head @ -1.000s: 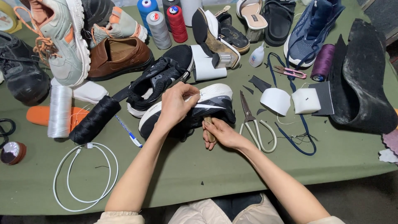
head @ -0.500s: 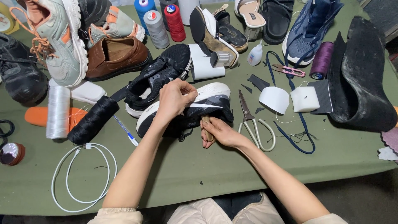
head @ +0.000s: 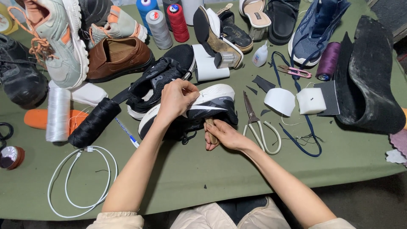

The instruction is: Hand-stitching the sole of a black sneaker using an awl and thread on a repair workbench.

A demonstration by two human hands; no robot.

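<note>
A black sneaker with a white sole (head: 212, 101) lies on its side in the middle of the green table (head: 220, 174). My left hand (head: 176, 101) presses down on its upper side, fingers curled over the sole edge. My right hand (head: 222, 133) sits just below the shoe, shut on a tool with a wooden handle (head: 210, 129) whose tip goes into the shoe. A second black sneaker (head: 159, 80) lies right behind the first.
Scissors (head: 258, 125) lie right of the shoe. Thread spools (head: 159, 27), a black thread cone (head: 94, 123), a white spool (head: 57, 113), a white cable (head: 82, 180), a glue bottle (head: 260, 55), foam pieces (head: 310, 101) and many other shoes crowd the table.
My hands and the sneaker have stayed nearly in place. The right hand has shifted slightly under the shoe with the tool.
</note>
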